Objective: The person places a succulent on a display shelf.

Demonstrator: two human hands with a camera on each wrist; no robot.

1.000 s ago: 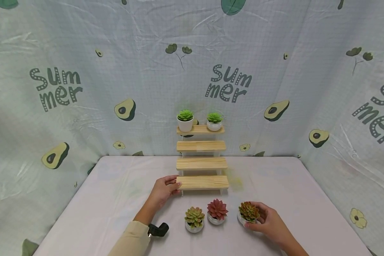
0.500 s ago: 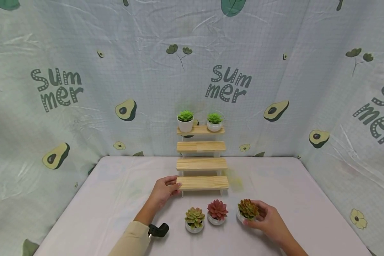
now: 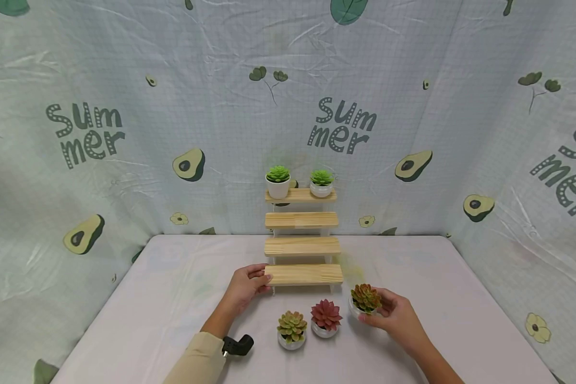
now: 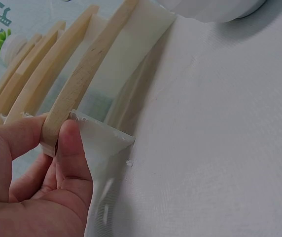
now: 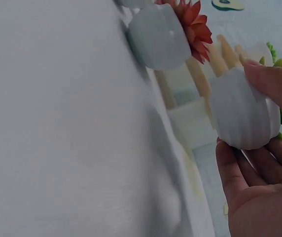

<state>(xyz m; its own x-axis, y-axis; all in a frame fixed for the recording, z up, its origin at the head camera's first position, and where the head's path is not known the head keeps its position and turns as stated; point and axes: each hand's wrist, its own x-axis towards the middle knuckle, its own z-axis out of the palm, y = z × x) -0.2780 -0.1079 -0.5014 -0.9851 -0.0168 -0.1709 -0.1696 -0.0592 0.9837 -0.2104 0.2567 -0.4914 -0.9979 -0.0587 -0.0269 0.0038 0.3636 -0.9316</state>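
My left hand (image 3: 244, 288) pinches the left end of the lowest step of a wooden tiered stand (image 3: 303, 274); the left wrist view shows thumb and fingers around the board's end (image 4: 57, 121). In my right hand (image 3: 397, 316) is a potted succulent (image 3: 365, 298) with orange-green leaves, its white pot (image 5: 247, 111) gripped between thumb and fingers and raised off the table. Just left of it stands a red succulent (image 3: 326, 314) in a white pot. Farther left is a yellow-green succulent (image 3: 292, 326), also in a white pot.
Two bright green succulents, one on the left (image 3: 278, 178) and one on the right (image 3: 321, 181), stand on the stand's top step. The white-covered table (image 3: 173, 309) ends against a printed cloth backdrop (image 3: 221, 133). A black device (image 3: 237, 345) sits on the left wrist.
My right hand has lifted the orange-green succulent and carried it forward and slightly left toward the stand. The left hand stays on the lowest step.
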